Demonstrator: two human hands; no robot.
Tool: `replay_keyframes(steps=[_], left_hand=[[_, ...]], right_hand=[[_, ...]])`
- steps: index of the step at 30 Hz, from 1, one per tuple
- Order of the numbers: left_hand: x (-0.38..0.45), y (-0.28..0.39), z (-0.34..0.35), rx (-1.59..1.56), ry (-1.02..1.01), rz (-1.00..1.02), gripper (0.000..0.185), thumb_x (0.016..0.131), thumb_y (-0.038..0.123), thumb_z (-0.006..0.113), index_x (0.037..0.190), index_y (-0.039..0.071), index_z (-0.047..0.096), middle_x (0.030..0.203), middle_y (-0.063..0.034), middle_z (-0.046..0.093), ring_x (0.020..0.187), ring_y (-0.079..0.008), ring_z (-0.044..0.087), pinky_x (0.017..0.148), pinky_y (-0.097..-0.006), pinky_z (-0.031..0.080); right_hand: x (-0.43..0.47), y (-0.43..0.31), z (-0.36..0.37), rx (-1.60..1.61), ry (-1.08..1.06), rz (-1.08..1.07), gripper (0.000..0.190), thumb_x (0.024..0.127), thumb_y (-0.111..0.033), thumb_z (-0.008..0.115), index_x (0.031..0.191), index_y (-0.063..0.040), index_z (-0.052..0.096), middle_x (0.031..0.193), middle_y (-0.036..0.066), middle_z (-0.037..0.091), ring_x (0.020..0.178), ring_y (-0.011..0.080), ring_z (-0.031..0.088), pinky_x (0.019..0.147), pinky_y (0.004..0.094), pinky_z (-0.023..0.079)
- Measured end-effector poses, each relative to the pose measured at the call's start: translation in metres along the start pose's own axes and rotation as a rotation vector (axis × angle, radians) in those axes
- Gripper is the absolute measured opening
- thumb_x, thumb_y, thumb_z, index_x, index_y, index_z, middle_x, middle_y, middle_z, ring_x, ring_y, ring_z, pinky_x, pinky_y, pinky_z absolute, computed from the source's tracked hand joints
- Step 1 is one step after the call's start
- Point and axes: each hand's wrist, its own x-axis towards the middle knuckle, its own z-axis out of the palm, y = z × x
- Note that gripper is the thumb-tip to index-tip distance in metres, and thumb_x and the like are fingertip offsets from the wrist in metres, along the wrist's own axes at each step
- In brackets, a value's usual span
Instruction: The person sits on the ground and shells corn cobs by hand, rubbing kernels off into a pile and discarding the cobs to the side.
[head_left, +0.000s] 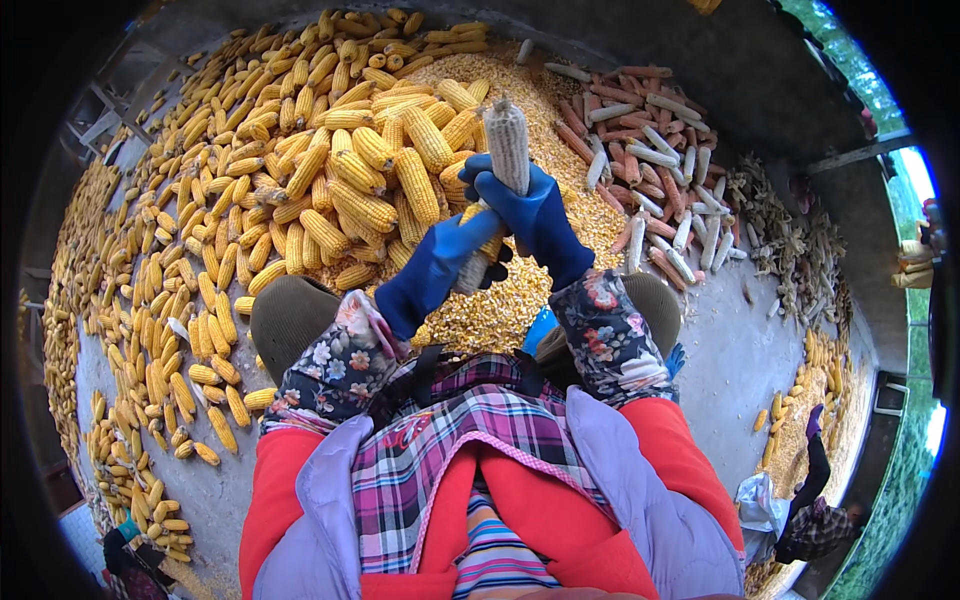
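Both my hands wear blue gloves and meet above the heap of loose yellow kernels (480, 319) between my knees. My right hand (536, 214) is closed around a bare whitish corn cob (508, 139) that points up and away from me. In my left hand (446, 251) is a partly shelled corn ear (472, 271), with a strip of yellow kernels near its upper end and a pale stripped lower end. The fingers hide where the two pieces meet. Just beyond my hands lies a large pile of yellow corn ears (360, 176).
Red and white bare cobs (660, 154) are heaped at the right, with dry husks (787, 232) beside them. One person (814, 525) is at the lower right near a white sack (757, 499); another person (124, 559) is at the lower left. A concrete floor (720, 360) lies beneath.
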Motion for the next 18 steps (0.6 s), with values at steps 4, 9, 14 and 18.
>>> replay_keyframes(steps=[4,9,14,18], left_hand=[[0.004,-0.018,0.012,0.836,0.254,0.222,0.048,0.097,0.036,0.072,0.13,0.002,0.063,0.108,-0.0077,0.069,0.098,-0.0157,0.067,0.083,-0.033,0.055],[0.006,-0.017,0.008,0.605,0.174,0.207,0.062,0.091,0.044,0.078,0.133,0.003,0.06,0.104,-0.0144,0.071,0.092,-0.0217,0.071,0.082,-0.0378,0.057],[-0.005,0.0,-0.008,-0.216,-0.083,-0.063,0.061,0.105,0.054,0.051,0.136,0.003,0.062,0.106,-0.0072,0.072,0.088,-0.0163,0.07,0.078,-0.0287,0.056],[-0.006,-0.001,-0.003,-0.18,-0.171,-0.103,0.06,0.105,0.055,0.051,0.136,0.004,0.059,0.107,-0.0071,0.071,0.088,-0.0159,0.069,0.079,-0.0289,0.056]], right_hand=[[0.009,-0.001,-0.008,0.18,0.176,0.247,0.038,0.095,-0.026,0.075,0.117,0.004,0.066,0.089,0.015,0.073,0.077,0.0237,0.073,0.072,0.036,0.06],[0.01,-0.003,-0.048,0.327,0.035,0.206,0.05,0.102,-0.037,0.064,0.13,0.004,0.062,0.116,0.019,0.071,0.109,0.0285,0.07,0.097,0.0432,0.056],[0.006,-0.027,-0.03,0.062,-0.154,-0.054,0.057,0.103,-0.041,0.063,0.141,0.001,0.06,0.137,0.019,0.065,0.125,0.0279,0.064,0.112,0.0424,0.047],[-0.005,-0.021,-0.01,-0.224,-0.055,0.019,0.049,0.097,-0.029,0.074,0.135,0.0,0.064,0.11,0.011,0.075,0.095,0.02,0.073,0.084,0.0353,0.059]])
